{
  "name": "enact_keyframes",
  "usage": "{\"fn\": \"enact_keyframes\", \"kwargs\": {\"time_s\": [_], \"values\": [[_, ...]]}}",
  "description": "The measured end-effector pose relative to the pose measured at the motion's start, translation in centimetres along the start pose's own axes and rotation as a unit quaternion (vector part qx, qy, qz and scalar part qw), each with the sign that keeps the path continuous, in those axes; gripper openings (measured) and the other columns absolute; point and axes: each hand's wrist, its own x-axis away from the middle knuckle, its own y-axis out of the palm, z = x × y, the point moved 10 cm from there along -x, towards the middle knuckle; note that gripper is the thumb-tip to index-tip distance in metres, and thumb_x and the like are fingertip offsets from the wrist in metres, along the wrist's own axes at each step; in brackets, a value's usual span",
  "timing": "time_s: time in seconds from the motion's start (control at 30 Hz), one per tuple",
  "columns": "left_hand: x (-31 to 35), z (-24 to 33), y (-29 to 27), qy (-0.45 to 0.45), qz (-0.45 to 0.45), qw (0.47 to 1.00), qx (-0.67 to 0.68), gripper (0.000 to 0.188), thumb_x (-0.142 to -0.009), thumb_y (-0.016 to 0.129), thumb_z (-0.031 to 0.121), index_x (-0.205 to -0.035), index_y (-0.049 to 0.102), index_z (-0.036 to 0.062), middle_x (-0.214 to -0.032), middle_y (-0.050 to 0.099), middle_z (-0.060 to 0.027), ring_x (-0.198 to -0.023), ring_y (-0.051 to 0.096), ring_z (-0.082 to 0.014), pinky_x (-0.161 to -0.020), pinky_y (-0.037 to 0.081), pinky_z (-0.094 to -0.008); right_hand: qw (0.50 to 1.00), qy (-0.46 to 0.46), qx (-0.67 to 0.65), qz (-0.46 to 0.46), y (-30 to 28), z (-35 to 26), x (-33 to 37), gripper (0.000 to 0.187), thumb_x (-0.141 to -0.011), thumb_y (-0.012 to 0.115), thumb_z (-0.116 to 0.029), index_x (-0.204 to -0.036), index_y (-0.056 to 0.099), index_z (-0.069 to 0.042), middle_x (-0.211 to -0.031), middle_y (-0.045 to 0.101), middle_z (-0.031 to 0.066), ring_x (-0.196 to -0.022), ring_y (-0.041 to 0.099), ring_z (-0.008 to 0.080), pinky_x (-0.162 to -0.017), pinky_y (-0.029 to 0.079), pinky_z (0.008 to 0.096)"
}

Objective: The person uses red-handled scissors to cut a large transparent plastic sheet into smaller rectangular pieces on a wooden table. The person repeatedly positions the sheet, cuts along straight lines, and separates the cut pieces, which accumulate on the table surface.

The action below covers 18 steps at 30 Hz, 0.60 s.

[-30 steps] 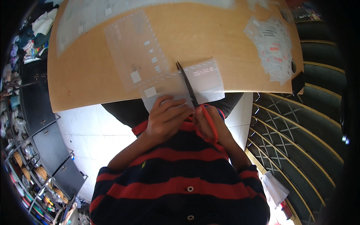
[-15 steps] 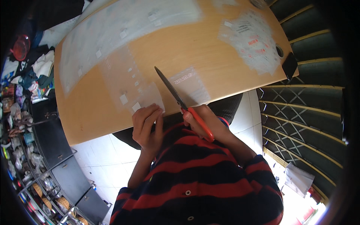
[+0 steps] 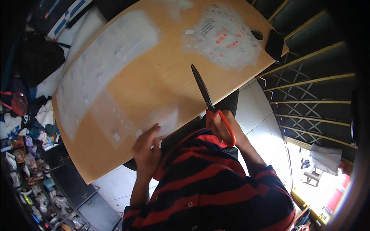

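Note:
My right hand (image 3: pixel 221 125) grips a pair of scissors (image 3: pixel 205 92) by the red handles, just off the table's near edge. The dark blades are closed together and point up and away over the wooden table (image 3: pixel 154 81). My left hand (image 3: pixel 146 150) is at the near edge, smeared by motion, with its fingertips beside a clear plastic piece (image 3: pixel 165 119). That piece is blurred too, and whether the fingers pinch it cannot be made out. A small white tag (image 3: pixel 138 133) lies near my left fingers. Left of it, clear plastic pieces (image 3: pixel 110 117) overlap in a row.
A long spread of overlapping plastic (image 3: pixel 104 57) covers the far left of the table. Printed clear plastic pieces (image 3: pixel 227 40) are heaped at the far right, near a round hole (image 3: pixel 257 34) and a black phone-like object (image 3: pixel 274 45). Cluttered shelves (image 3: pixel 38 181) stand at left, a folding metal gate (image 3: pixel 308 104) at right.
The view has turned, shifting the table. The scissors have moved right, away from my left hand. A plastic piece near the front edge now lies blurred by my left fingers.

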Motion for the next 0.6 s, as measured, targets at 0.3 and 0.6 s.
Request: {"fn": "enact_keyframes", "kwargs": {"time_s": [0.3,0.6], "values": [[-14.9,1.5,-0.4,-0.082,0.088,0.929,0.349,0.024,-0.089,0.066,-0.001,-0.111,0.057,-0.0042,-0.104,0.063,-0.0065,-0.092,0.058,-0.01,-0.085,0.046,-0.0248,0.977,-0.151,-0.08,0.13,-5.5,-0.3,1.0,0.084,-0.097,0.025,-0.07,-0.07,0.058,0.003,-0.046,0.049,0.0051,-0.046,0.052,0.0153,-0.053,0.046,0.0289],[-27.4,2.9,18.7,-0.045,-0.002,0.911,0.41,0.053,-0.08,0.068,-0.001,-0.127,0.046,-0.0032,-0.112,0.066,-0.0188,-0.1,0.066,-0.0245,-0.085,0.053,-0.0334,0.981,-0.081,-0.05,0.17,-7.8,2.2,4.0,0.083,-0.093,0.022,-0.075,-0.069,0.054,-0.001,-0.045,0.047,0.0036,-0.041,0.048,0.0135,-0.045,0.039,0.0259]]}}
